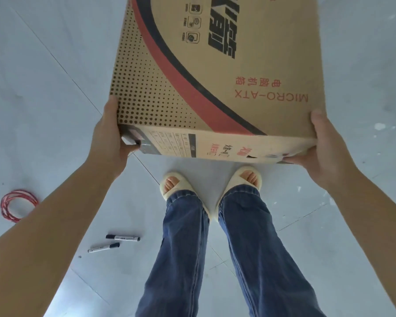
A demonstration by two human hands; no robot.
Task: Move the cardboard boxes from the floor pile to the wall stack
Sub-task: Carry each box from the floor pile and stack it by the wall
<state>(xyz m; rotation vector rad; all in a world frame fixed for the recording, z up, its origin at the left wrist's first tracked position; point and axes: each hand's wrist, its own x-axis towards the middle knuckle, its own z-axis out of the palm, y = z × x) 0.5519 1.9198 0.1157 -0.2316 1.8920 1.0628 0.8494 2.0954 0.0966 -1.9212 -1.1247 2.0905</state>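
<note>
Markers [114,242] and red cord [17,205] lie on grey floor [44,88].

We took it for a bare indoor room, perhaps a storeroom or an unfurnished flat; which one we could not tell; the floor [55,92] was pale grey tile with thin seams; a coil of red cord [17,205] and two marker pens [114,243] lay loose on it; the person wore soft house slippers [247,173]; a printed cardboard box [215,72] read MICRO-ATX.
</note>
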